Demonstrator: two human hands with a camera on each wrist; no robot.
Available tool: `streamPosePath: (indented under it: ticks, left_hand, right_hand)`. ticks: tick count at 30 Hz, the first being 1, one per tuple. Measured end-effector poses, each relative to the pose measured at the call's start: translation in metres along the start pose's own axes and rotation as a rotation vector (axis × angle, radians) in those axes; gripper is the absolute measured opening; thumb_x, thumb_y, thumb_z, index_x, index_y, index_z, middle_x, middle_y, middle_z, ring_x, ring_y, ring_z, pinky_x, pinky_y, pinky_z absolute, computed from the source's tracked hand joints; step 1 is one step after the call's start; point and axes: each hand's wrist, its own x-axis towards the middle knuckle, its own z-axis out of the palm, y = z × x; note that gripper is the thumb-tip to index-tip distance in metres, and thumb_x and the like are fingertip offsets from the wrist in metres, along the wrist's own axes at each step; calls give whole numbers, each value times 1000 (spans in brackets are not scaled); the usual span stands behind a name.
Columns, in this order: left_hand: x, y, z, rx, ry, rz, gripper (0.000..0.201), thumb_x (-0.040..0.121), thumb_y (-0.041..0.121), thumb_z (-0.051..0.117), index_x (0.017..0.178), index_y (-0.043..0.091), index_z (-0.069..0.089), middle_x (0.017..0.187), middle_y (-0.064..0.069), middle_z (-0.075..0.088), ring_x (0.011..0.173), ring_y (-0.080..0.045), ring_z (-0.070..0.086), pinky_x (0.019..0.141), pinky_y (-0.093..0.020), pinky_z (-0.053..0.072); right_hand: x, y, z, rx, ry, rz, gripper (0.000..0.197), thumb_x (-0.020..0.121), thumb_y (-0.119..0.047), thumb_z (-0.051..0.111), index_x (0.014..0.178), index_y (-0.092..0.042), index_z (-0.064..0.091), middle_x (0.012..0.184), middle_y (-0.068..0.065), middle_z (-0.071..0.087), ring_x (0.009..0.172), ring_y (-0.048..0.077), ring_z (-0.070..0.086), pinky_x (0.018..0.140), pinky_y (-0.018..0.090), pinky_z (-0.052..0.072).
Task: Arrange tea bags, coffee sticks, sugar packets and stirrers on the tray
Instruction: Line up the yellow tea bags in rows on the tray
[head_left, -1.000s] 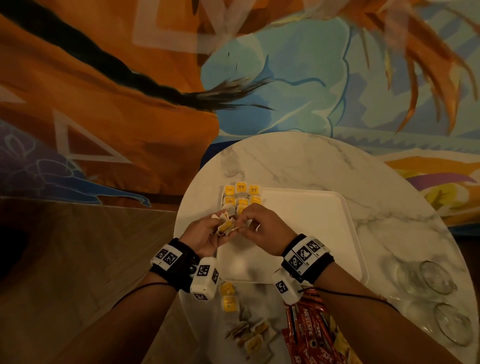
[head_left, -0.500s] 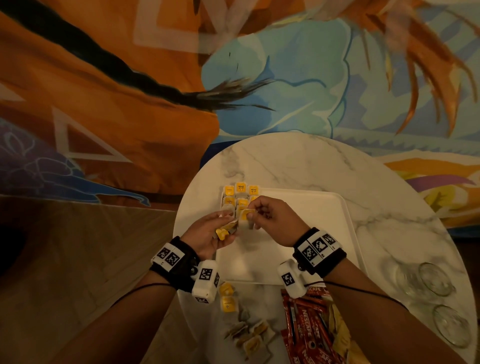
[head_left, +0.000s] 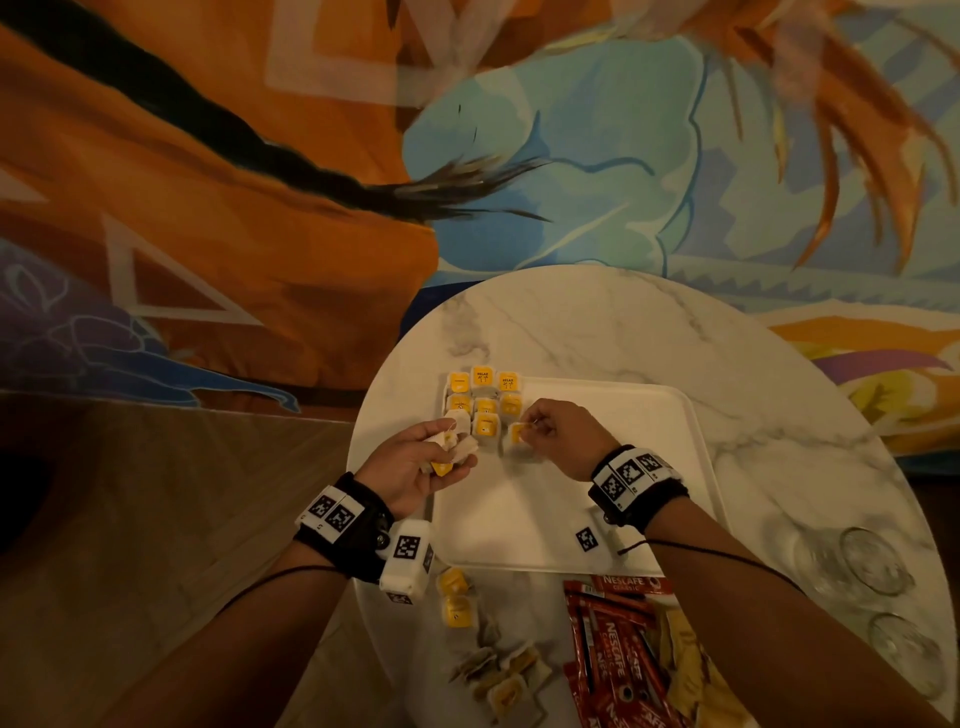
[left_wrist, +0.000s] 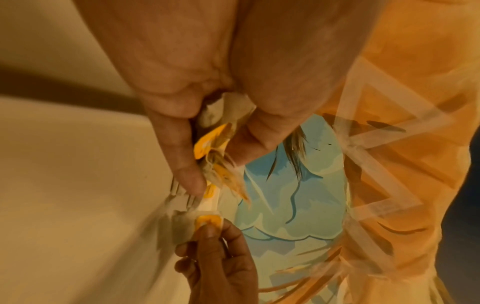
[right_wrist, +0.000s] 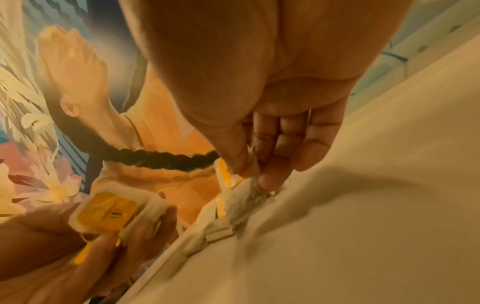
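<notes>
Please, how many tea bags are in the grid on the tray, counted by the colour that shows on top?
Yellow-topped tea bags lying free: 7
Yellow-topped tea bag pinched by the right hand: 1
Pale tea bag, no yellow showing: 1
Total: 9 on the tray; the bundle that the left hand holds is not counted.

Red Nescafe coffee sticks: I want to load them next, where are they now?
In the head view, the red Nescafe coffee sticks lie in a loose pile on the round marble table, just off the white tray's near edge, under the right forearm.
</notes>
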Motion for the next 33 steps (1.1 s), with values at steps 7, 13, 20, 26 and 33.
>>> streamPosePath:
  ticks: [7, 13, 20, 26, 33]
  left_hand:
    - [0, 4, -2, 13, 9, -19, 55, 84, -26, 37, 124, 6, 55, 117, -27, 64, 99, -43, 68, 72, -35, 62]
    - [-3, 5, -5, -6, 26, -16, 47, 88, -22, 45, 124, 6, 56, 116, -28, 65, 97, -39, 69, 71, -34, 62]
    - [-6, 3, -5, -18, 70, -11, 34, 94, -5, 56, 127, 0, 56, 120, -25, 65, 100, -35, 68, 71, -31, 62]
    - [-6, 2, -4, 9, 105, 12, 20, 95, 2, 60, 115, 1, 61, 106, -21, 67, 81, -27, 72, 60, -24, 60]
    - [-5, 0, -6, 220, 92, 93, 22, 96, 10, 63, 115, 0, 61, 82, -8, 65, 67, -15, 65, 51, -19, 51]
  right_hand:
    - [17, -6, 12, -76, 71, 64, 6, 90, -25, 69, 90, -23, 63, 86, -1, 68, 81, 19, 65, 74, 31, 51]
    - [21, -6, 16, -77, 138, 97, 18, 88, -21, 70, 104, -16, 64, 92, 0, 63, 84, 20, 61, 80, 35, 53]
    - [16, -17, 24, -229, 124, -58, 14, 90, -26, 64, 104, -25, 66, 100, -2, 57, 91, 17, 59, 80, 33, 49]
    - [15, -30, 35, -351, -75, -126, 19, 93, -38, 64, 107, -29, 74, 101, -2, 72, 95, 22, 65, 76, 30, 48]
    - [10, -33, 35, -329, -68, -127, 20, 93, -36, 64, 108, -31, 74, 105, -2, 72, 96, 21, 65, 81, 33, 52]
